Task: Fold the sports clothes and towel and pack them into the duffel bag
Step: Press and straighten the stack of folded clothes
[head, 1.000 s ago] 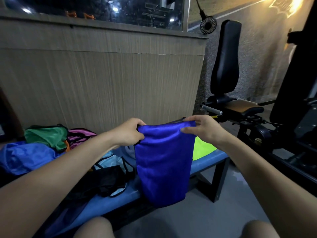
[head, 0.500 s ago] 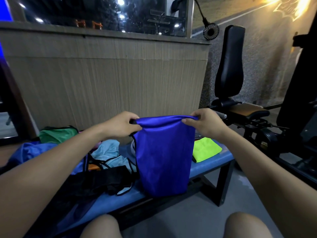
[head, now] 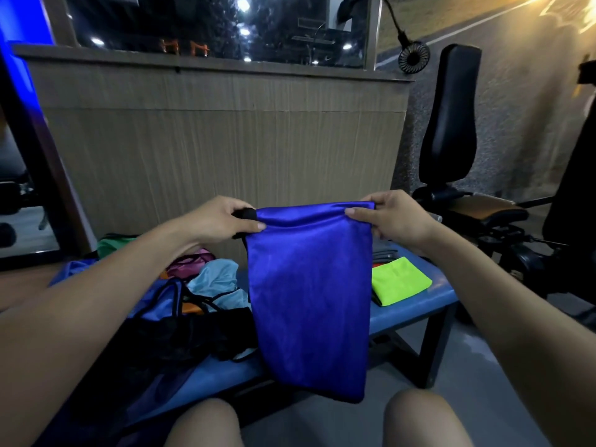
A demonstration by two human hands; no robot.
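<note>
- The blue counter [head: 416, 304] carries the rest of the kit: a tangled heap of unfolded clothes [head: 206, 304] at left, and one folded lime-green piece [head: 400, 280] at right.
- A blue garment [head: 309, 295] hangs above the counter's front edge, seemingly folded once; the dim light makes this uncertain.
- The left hand [head: 225, 219] and right hand [head: 392, 219] each pinch a top corner.
- Most folding remains, and all packing; no duffel bag is identifiable.
- No readable writing anywhere.

shorts [head: 309, 298]: glossy royal blue (black band at top corner)
folded cloth [head: 400, 280]: neon yellow-green
table [head: 416, 304]: blue
</note>
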